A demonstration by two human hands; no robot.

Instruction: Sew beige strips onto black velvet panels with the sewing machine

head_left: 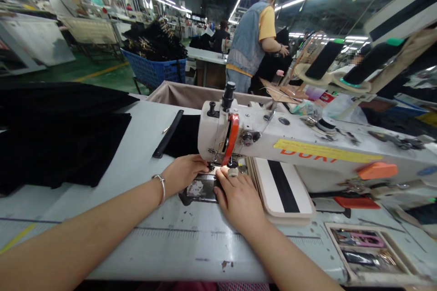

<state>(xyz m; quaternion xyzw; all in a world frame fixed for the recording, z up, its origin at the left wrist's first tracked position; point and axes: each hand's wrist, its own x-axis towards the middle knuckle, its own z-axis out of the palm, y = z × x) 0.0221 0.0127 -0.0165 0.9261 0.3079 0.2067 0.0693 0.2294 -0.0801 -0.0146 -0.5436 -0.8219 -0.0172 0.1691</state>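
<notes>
The white head of a sewing machine [218, 129] stands in front of me. My left hand [184, 173] is left of the presser foot, fingers pressed together and bent at the near edge of a black fabric piece [186, 134]. Along that fabric's left end runs a dark strip [168, 135] with a small metal pull. My right hand [241, 195] lies palm down beside the presser foot, its fingers stretched toward the needle area and thumb apart. The metal needle plate [200, 189] shows between the hands. What lies directly beneath the fingertips is hidden.
Black fabric pieces [61, 141] cover the table's left. Right of my hand is a stack of pale panels [251, 168] with a black stripe. A tool tray [372, 250] is sunk into the front right. Behind stand a blue basket [155, 70] and a person [247, 41].
</notes>
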